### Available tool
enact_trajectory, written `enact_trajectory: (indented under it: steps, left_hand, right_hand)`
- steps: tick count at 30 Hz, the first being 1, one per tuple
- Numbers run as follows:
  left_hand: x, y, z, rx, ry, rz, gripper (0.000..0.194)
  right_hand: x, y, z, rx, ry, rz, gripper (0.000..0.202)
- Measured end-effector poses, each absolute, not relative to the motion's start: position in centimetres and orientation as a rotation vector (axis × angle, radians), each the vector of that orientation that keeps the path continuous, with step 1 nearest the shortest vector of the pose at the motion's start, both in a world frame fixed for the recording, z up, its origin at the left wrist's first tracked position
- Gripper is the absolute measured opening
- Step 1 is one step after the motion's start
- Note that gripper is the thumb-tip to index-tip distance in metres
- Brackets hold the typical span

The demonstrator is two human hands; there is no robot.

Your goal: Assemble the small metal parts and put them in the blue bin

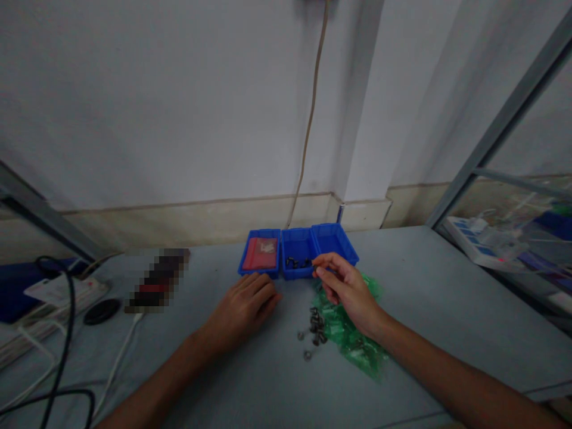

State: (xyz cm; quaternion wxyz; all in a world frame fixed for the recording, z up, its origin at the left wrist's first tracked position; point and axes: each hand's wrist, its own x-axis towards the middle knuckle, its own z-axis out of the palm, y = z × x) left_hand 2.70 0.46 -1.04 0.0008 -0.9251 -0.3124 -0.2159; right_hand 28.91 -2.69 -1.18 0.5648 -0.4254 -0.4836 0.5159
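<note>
My right hand (346,292) is above the front right of the middle blue bin (298,274), its thumb and fingertips closed on a small dark screw (315,268), mostly hidden by the fingers. Several dark screws (292,262) lie in that bin. Palm down on the table, my left hand (250,301) rests at the front of the left blue bin (242,266), loosely bent, with no object visible in it. Below my right hand a green plastic bag (346,333) lies crumpled, and a pile of dark screws (317,322) sits at its left edge beside small metal rings (307,355).
Inside the left bin is a red packet (259,255). A third blue bin (333,241) stands at the right of the row. On the left are a blurred-out device (158,280), a black round disc (102,311) and cables (69,322). A power strip (480,244) is at the right.
</note>
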Motion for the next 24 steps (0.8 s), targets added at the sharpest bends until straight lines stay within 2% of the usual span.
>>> enact_trajectory:
  steps: [5,8,19,24]
  left_hand:
    - [2.62,0.56,-1.21,-2.939,-0.922,-0.772,0.017]
    - [2.57,0.71,-1.54,-2.945,-0.876,-0.761,0.024]
    - [2.56,1.28,-1.7,-2.885,-1.027,-0.643,0.024]
    - [2.57,1.38,-1.81,-2.864,-1.059,-0.62,0.024]
  right_hand:
    - [28.81,-2.67,-1.19,-1.003,-1.135,1.224,0.029]
    - [28.87,-2.57,-1.26,-1.006,-1.137,1.213,0.029]
    - [28.85,-2.68,-1.19,-0.999,-1.141,1.227,0.029]
    - [28.97,-2.49,-1.34,-0.901,-1.054,1.36,0.027]
